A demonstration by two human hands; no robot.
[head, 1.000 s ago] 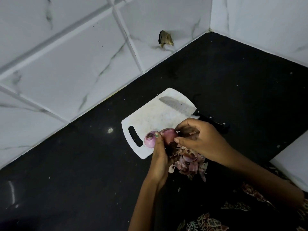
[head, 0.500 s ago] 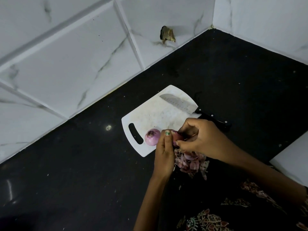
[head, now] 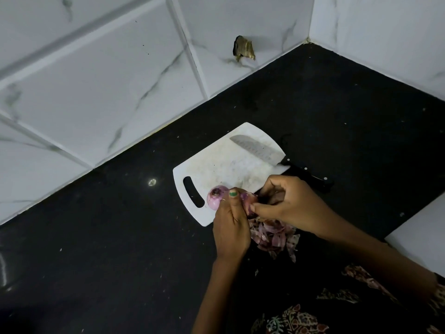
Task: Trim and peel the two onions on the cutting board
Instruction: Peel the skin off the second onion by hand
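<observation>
Black worktop point(head: 96, 237) carries a white board point(head: 216, 165) below marble tiles. On the board lie a knife point(head: 258, 150), its black handle overhanging the edge, and one peeled onion point(head: 215, 196) beside the handle slot. Peels point(head: 272, 235) are heaped just off the board. Left hand point(head: 231, 227) grips the second onion point(head: 249, 200); right hand point(head: 286, 203) pinches its skin.

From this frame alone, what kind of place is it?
Most likely a home kitchen counter corner: black countertop meeting marbled wall tiles, with a white cutting board, a knife and onion peels.
</observation>
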